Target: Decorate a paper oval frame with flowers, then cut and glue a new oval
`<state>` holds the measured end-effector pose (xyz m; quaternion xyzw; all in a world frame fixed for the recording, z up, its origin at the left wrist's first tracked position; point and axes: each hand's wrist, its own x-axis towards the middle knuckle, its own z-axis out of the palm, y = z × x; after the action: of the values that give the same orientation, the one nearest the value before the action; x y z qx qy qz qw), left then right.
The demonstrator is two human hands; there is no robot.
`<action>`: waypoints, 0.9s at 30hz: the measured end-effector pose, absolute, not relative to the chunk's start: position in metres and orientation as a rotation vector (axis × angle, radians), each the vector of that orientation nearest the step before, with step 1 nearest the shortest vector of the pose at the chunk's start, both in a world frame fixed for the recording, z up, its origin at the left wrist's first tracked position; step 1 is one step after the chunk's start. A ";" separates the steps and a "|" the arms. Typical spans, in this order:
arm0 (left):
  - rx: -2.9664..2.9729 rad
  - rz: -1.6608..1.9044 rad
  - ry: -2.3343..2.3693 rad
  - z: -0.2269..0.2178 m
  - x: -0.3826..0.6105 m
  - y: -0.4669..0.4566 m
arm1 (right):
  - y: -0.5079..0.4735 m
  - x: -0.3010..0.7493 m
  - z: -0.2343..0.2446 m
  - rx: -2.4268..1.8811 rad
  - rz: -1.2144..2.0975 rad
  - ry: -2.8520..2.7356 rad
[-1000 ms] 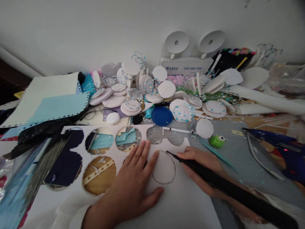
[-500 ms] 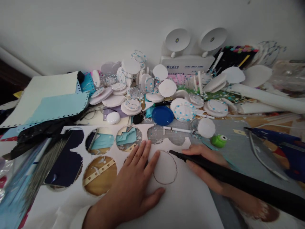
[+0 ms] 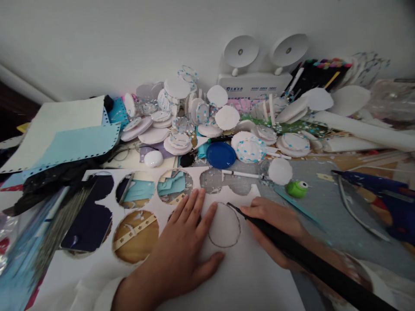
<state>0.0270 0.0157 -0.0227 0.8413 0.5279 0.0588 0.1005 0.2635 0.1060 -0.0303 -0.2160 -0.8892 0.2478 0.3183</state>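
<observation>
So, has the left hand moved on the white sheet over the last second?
No. The left hand lies flat on the white sheet, with its fingers beside the marked circle just as before.

Plain white wall running behind worktop. Grey desk surface showing at right, wood-tone patch lying beyond it. White twin-head lamp unit standing against wall. Dark edge closing off far left. Dim, even light falling throughout.
</observation>
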 end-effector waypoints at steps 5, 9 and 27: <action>2.465 0.179 1.579 -0.023 0.027 0.016 | 0.102 0.266 -0.030 -0.700 0.639 -2.260; 2.453 0.169 1.574 -0.023 0.026 0.015 | 0.098 0.270 -0.027 -0.837 0.601 -2.186; 2.460 0.163 1.571 -0.021 0.027 0.017 | 0.094 0.258 -0.019 -0.697 0.553 -2.319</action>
<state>0.0274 0.0169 -0.0207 0.8364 0.5343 0.0553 0.1088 0.2577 0.0936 -0.0193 -0.2654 -0.8835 0.2107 0.3233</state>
